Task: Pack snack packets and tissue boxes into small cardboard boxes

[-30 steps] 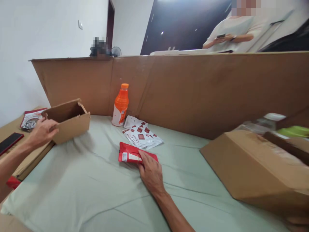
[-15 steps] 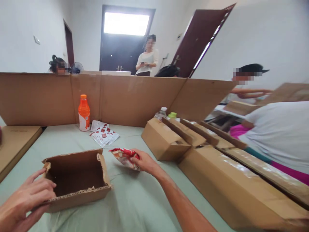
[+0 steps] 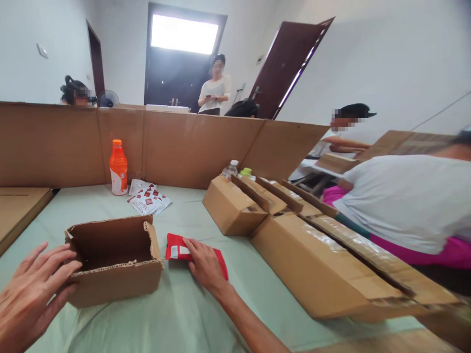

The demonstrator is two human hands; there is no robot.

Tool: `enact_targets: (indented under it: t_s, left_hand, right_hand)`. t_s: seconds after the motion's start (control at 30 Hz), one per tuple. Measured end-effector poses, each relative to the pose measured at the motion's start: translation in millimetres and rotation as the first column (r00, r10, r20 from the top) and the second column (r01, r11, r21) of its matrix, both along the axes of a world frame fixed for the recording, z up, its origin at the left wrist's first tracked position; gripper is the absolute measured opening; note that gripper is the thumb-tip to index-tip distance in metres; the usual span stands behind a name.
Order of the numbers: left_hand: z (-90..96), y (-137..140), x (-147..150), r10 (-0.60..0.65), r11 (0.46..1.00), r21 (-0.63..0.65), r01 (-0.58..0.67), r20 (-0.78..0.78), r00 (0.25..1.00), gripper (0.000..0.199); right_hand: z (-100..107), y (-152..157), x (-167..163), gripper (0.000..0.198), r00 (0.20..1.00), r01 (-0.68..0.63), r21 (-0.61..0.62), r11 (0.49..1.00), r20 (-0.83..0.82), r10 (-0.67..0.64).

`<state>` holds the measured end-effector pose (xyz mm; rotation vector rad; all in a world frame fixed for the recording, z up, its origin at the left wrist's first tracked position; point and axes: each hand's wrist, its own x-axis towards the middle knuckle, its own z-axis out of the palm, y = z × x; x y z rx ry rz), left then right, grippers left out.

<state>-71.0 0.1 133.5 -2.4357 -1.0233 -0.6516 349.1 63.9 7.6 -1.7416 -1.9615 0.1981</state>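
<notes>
An open-topped cardboard box (image 3: 114, 282) stands on the green cloth in front of me, its inside dark. My left hand (image 3: 40, 284) is at the box's left end, fingers stretched out and apart, holding nothing; the fingertips overlap the rim. To the right of the box is a red packet (image 3: 178, 251) with a white label. My right hand (image 3: 206, 262) lies over it, with fingers on top and the thumb along its near edge. Part of the packet is hidden beneath the hand.
Behind the box stand an orange bottle (image 3: 118, 169) and white packets with red squares (image 3: 149, 197). Several cardboard boxes (image 3: 294, 260) line the right side. A cardboard panel (image 3: 206, 147) spans the back; a flat box (image 3: 20, 211) lies left. Other people are beyond and at right.
The red packet has turned over, showing its red side and label, and lies lower near the cloth. My left hand's fingers have loosened at the box's rim. The whole view has shifted.
</notes>
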Motion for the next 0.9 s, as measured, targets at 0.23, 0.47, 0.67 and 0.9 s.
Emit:
enact_targets:
  t_s: [0.23,0.47,0.67,0.9]
  left_hand:
    - [2.6,-13,24,0.075,0.989,-0.130,-0.069,0.042,0.996,0.029]
    - [10.6,-15,34,0.033,0.986,-0.163,-0.025,0.044,0.999,0.030]
    - [13.9,-12,36,0.009,0.989,-0.148,-0.004,0.032,0.999,0.030]
    - [11.4,-15,36,0.073,0.987,-0.145,-0.066,0.039,0.997,0.024]
  right_hand:
    - [27,10,49,0.043,0.936,0.075,0.067,0.995,-0.348,-0.048]
    - [146,-10,14,0.029,0.515,0.183,0.480,0.858,-0.790,0.333]
    - [205,-11,-78,0.011,0.346,-0.192,0.612,0.767,-0.690,0.636]
    - [195,16,-128,0.022,0.643,-0.708,0.005,0.706,-0.408,0.648]
